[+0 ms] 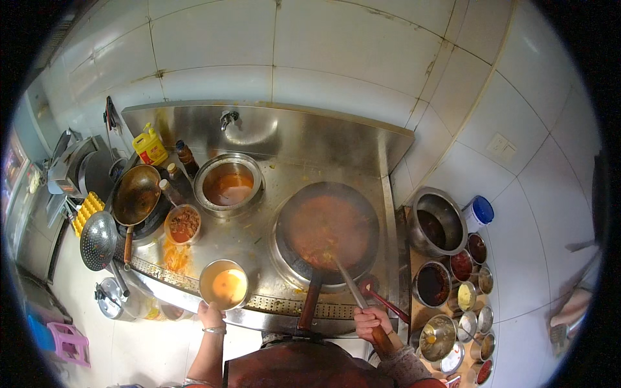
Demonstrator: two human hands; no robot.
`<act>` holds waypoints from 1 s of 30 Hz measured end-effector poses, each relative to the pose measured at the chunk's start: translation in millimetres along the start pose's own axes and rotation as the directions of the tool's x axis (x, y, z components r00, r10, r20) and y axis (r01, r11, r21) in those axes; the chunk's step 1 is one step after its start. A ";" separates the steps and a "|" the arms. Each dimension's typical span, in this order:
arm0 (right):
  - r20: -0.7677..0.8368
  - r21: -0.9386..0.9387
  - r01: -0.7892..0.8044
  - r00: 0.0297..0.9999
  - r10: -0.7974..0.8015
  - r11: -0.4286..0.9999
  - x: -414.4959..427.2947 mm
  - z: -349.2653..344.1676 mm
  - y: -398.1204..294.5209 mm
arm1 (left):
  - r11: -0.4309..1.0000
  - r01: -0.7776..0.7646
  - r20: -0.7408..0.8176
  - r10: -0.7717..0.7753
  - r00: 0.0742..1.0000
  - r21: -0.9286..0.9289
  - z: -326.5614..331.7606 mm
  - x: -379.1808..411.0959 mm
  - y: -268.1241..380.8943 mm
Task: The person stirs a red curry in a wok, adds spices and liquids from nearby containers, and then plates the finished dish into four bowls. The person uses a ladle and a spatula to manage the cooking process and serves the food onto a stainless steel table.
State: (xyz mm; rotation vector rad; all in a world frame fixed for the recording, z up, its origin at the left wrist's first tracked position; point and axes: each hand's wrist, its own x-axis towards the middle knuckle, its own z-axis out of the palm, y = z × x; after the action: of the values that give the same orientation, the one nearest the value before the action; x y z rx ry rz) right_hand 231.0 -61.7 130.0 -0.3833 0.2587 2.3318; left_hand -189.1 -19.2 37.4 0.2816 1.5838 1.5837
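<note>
My left hand (211,315) grips the near rim of a metal bowl (206,277) holding yellow-orange liquid, tilted over the stove's front edge. My right hand (372,322) is closed around the wooden handle of a long cooking ladle or spatula (350,285). Its working end dips into the reddish stew (320,220) and cannot be made out. Faint steam hangs over the black wok (366,203) that holds the stew. The wok's wooden handle (310,303) points towards me, left of my right hand. A red-handled spoon (388,301) lies just beyond that hand.
On the stove stand a pot (200,182) of reddish broth, a tub (167,225) of meat sauce, bottles and a yellow jug (149,147). An empty wok (136,191) and a perforated skimmer (98,240) are at left. Seasoning containers and a steel pot (451,213) crowd the right side.
</note>
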 end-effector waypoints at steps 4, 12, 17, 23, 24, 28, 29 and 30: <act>-0.236 -0.692 -0.027 0.953 -0.191 0.722 -14.0 19.3 -1.6 | 1.000 -0.018 0.023 0.017 1.000 0.023 4.2 -1.0 1.4; -0.090 -0.900 -0.384 0.627 -0.774 -0.206 23.0 -16.4 -69.6 | 0.999 -0.022 0.017 0.022 1.000 0.031 5.7 -7.9 -2.0; -0.096 -0.639 -0.635 0.625 -0.775 -0.433 49.3 -51.6 -111.0 | 0.999 -0.020 0.023 0.019 1.000 0.046 11.0 -17.9 1.1; -0.350 -0.831 -0.527 0.745 -0.568 -0.179 12.2 -11.7 -62.1 | 0.998 -0.041 0.013 0.041 0.999 0.048 3.8 -13.6 -7.5; -0.254 -0.761 -0.544 0.750 -0.610 -0.353 -2.4 -9.7 -58.4 | 0.998 -0.031 0.008 0.031 0.999 0.057 4.7 -12.8 -8.6; -0.026 -0.546 -0.492 0.819 -0.573 -0.678 -61.3 0.5 -44.7 | 0.996 -0.032 -0.006 0.032 0.999 0.085 9.9 -17.4 -5.1; -0.013 -0.556 -0.459 0.839 -0.545 -0.693 -72.0 5.3 -40.1 | 0.995 -0.036 -0.007 0.037 0.999 0.091 9.7 -16.6 -6.5; -0.287 -0.696 -0.567 0.781 -0.554 -0.440 -78.7 35.8 -30.4 | 0.994 -0.040 0.002 0.040 0.999 0.098 12.6 -15.4 -6.5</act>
State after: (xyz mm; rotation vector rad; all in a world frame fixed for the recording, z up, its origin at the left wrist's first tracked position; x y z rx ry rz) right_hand 298.8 -80.8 188.6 -2.1492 -1.9197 1.3161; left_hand -168.5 -21.9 39.8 0.3679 1.6679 1.5388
